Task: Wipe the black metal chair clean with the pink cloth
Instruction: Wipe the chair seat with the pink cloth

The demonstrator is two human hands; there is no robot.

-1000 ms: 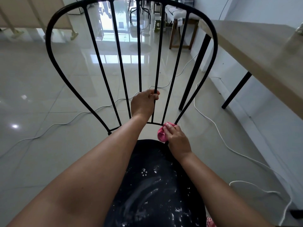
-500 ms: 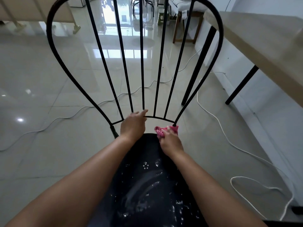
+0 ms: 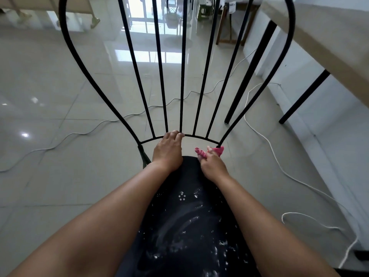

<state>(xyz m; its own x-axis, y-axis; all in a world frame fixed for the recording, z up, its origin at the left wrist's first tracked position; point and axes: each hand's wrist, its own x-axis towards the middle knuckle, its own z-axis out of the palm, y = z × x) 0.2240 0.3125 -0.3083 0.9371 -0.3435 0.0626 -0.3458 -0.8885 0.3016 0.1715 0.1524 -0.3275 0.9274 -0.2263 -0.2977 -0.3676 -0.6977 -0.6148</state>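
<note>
The black metal chair (image 3: 180, 80) fills the middle of the view, its barred back rising away from me and its dark seat (image 3: 185, 226) streaked with white smears and specks. My left hand (image 3: 167, 151) lies on the curved lower rail of the back, fingertips over the rail at the foot of the centre bars. My right hand (image 3: 212, 166) grips the bunched pink cloth (image 3: 216, 151) and presses it against the base of the right outer bar, where that bar meets the seat.
A wooden table (image 3: 323, 43) with black legs stands close on the right. White cables (image 3: 265, 136) trail over the glossy tiled floor behind and to the right of the chair. A wooden stool (image 3: 229, 23) stands farther back.
My left hand let go of a back bar and dropped to the lower rail. My right hand moved the pink cloth down and right, to the base of the right outer bar.
</note>
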